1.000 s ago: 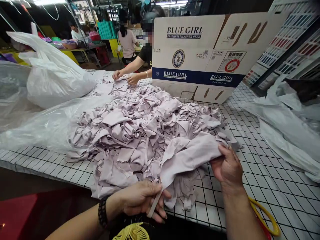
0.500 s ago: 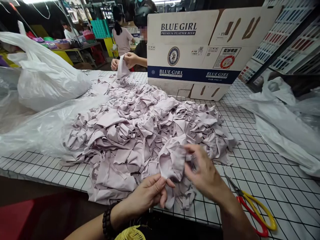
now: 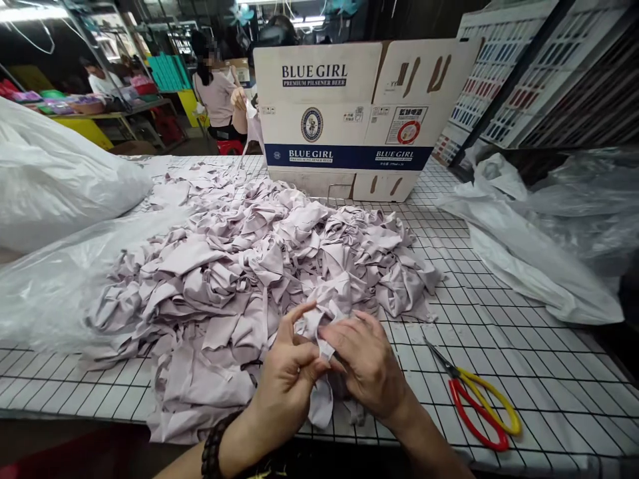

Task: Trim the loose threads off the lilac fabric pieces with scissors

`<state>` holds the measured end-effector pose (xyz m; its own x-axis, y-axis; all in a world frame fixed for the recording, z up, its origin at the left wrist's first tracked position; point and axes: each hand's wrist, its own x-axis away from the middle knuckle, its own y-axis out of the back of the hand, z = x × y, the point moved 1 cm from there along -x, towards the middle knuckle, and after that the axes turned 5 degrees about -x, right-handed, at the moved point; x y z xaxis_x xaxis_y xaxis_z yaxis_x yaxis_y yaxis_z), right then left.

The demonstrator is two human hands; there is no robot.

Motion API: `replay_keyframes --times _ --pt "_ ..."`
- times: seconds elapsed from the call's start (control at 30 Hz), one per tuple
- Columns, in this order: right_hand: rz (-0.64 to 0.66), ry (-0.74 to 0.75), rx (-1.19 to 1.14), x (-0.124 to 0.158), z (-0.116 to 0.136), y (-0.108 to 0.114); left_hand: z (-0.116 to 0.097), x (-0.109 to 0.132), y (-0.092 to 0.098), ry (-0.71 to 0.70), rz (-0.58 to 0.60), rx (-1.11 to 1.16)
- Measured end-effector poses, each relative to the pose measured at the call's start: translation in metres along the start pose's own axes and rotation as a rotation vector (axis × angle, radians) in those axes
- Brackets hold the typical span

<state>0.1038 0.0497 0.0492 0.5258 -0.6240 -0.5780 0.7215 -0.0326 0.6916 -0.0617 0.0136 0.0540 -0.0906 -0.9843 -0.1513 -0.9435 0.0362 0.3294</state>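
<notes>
Both hands meet at the near edge of the heap of pale lilac fabric scraps [image 3: 259, 266] on the white grid-patterned table [image 3: 499, 346]. Left hand [image 3: 288, 372], a dark bead bracelet [image 3: 213, 452] at its wrist, and right hand [image 3: 369, 366] pinch one small pale lilac fabric piece [image 3: 319, 332] between closed fingertips, its tail hanging over the table edge. Red-and-yellow-handled scissors [image 3: 474, 406] lie just right of them. Behind the heap stands a white Blue Girl cardboard box [image 3: 349, 120].

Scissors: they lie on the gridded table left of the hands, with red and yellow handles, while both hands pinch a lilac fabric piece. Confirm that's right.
Not quite. The head view shows the scissors to the right of the hands, not the left. The rest holds: red and yellow handles, on the gridded table, while the left hand and right hand pinch the lilac fabric piece.
</notes>
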Motion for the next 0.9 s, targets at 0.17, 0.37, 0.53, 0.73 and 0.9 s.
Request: replay_keyframes --times 0.17,0.37,0.53,0.73,0.9 --pt "0.156 -0.086 -0.226 -0.004 -0.004 -0.006 0.0 -0.008 -0.004 0.128 0.236 0.275" --pt "0.229 -0.354 -0.292 0.026 -0.021 0.028 0.004 -0.017 -0.018 0.223 0.213 0.497" --pt "-0.018 -1.187 0.108 0.129 -0.072 0.082 0.01 -0.019 -0.024 0.235 0.231 0.436" --pt "0.004 -1.437 0.19 0.187 -0.099 0.101 0.011 -0.022 -0.031 0.185 0.271 0.319" --pt "0.093 -1.44 0.064 0.18 -0.098 0.103 0.013 -0.019 -0.03 0.006 0.245 0.186"
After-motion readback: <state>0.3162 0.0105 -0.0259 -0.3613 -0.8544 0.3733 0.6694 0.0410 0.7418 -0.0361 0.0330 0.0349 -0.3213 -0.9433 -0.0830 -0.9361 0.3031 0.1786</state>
